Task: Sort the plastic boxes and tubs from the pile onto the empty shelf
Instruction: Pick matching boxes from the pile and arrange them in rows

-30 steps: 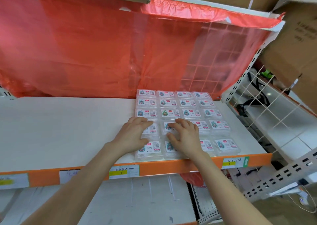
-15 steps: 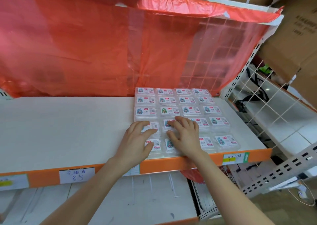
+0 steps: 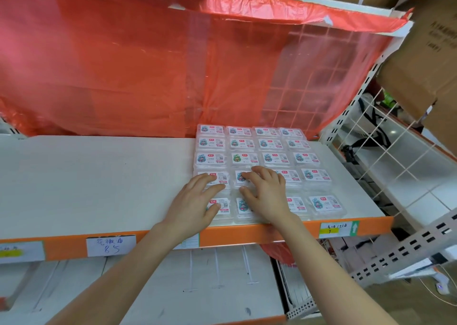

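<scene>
My left hand (image 3: 195, 202) & right hand (image 3: 267, 196) lie flat w/ fingers spread on the front rows of boxes (image 3: 268, 158) packed at the right end of the shelf (image 3: 86, 176); its bare part lies to the left, so left hand's nearer.
</scene>
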`<state>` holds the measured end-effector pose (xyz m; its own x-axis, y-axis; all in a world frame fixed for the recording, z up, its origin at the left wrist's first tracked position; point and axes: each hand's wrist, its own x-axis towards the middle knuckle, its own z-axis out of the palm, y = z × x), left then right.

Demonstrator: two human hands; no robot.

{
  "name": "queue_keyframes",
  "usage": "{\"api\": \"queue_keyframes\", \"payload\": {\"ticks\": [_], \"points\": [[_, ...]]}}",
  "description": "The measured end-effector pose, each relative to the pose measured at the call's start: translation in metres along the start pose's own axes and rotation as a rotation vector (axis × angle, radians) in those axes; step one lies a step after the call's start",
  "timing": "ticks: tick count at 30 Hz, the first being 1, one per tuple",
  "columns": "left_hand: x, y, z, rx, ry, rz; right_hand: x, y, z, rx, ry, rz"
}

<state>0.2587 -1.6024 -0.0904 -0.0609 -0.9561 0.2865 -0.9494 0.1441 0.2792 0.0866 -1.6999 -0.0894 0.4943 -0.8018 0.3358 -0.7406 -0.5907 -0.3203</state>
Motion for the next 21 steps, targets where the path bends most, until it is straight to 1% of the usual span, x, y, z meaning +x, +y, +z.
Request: {"api": "queue_keyframes", "payload": {"ticks": [4, 8, 11, 15, 17, 21], "points": [[0.001, -0.003, 0.003, -0.048, -0.012, -0.003, 0.001, 0.0, -0.002, -0.01, -0.032, 0.001], [0.002, -0.002, 0.002, -0.104, -0.03, -0.048, 0.001, -0.001, -0.004, -0.014, -0.04, -0.004], [0.002, -0.001, 0.002, -0.113, -0.009, -0.045, 0.001, 0.0, -0.005, -0.03, -0.062, -0.017], [0.003, -0.001, -0.004, -0.155, -0.037, -0.065, 0.001, 0.0, -0.007, -0.031, -0.092, -0.028], [0.003, -0.001, -0.007, -0.151, -0.008, -0.075, 0.0, -0.002, -0.008, -0.018, -0.077, -0.036], [-0.005, -0.002, -0.015, -0.126, 0.049, -0.151, -0.005, -0.009, -0.008, -0.054, 0.043, -0.103]]}}
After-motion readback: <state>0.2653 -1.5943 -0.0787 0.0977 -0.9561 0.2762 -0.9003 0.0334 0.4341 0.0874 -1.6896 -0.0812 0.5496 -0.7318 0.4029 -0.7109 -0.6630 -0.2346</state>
